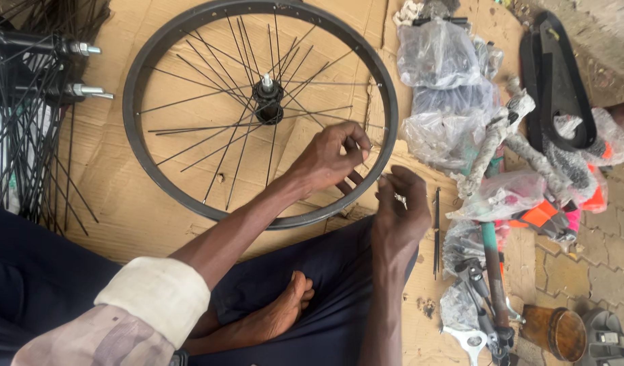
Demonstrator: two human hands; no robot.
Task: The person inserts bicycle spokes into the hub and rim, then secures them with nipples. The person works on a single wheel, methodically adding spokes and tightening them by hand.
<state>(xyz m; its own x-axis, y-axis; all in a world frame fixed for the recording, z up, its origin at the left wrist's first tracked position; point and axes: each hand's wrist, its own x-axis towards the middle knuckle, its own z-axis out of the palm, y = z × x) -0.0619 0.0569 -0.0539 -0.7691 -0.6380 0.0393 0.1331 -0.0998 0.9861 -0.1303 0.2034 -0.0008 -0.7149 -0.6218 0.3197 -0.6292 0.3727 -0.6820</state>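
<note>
While most of the spokes already run from the hub point(268, 102) out to the black bicycle rim point(260, 112), the lacing looks only partly done: the spokes lie loose and unevenly spaced, with a wide bare gap across the 9 o'clock side of the wheel and another toward 5 o'clock. The work in hand sits at about 4 o'clock on the rim. There the left hand point(329, 159) reaches inside the hoop, its fingers curled and pinched around the end of a spoke point(366, 144) close against the rim wall. The right hand point(398, 207) hovers just outside the rim, fingers drawn together on a small shiny piece, probably a nipple, though it is too small to be sure. By my judgement several spokes remain to be seated, and tightening would come after that.

The wheel lies flat on flattened brown cardboard point(122, 196) spread over the ground, partly across the person's lap. At 9 o'clock, loose black spokes point(34, 149) fan out beside another hub's axle. At 3 o'clock lie clear plastic bags of parts point(447, 88), a wrapped bicycle frame piece point(491, 237) and black guards. Paving bricks point(590, 264) show at 4 o'clock, so this appears to be outdoors.
</note>
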